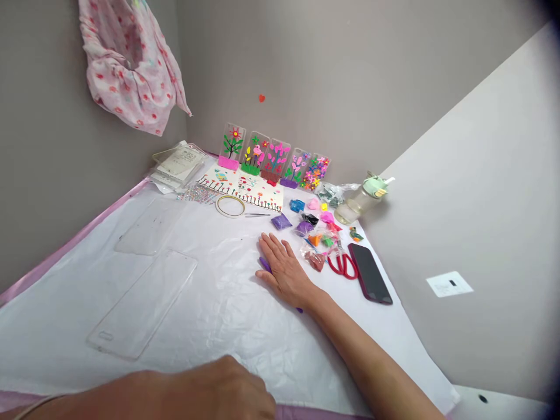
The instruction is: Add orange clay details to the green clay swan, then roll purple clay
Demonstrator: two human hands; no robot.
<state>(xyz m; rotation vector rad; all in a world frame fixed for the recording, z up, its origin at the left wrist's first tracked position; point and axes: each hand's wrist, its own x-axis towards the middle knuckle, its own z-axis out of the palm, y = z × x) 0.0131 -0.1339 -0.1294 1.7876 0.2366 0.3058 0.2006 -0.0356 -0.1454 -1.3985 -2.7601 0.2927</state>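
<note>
My right hand (284, 277) lies flat with its fingers stretched out, palm down on a thin purple clay roll (265, 265). One end of the roll shows by the thumb and the other by the wrist; the middle is hidden under the palm. At the bottom edge, my left hand (205, 388) is curled, its fingertips and anything in them out of sight. A clear phone case (144, 303) lies on the white sheet (227, 326) in front of the left hand, with a second clear case (149, 226) behind it.
Bagged coloured clay (281, 221), red-handled scissors (342, 266) and a phone (370, 274) lie near the right hand. Tweezers (258, 215), a bangle (230, 206) and a bottle (361, 198) are farther back. Several decorated clear cases (276, 157) lean against the wall.
</note>
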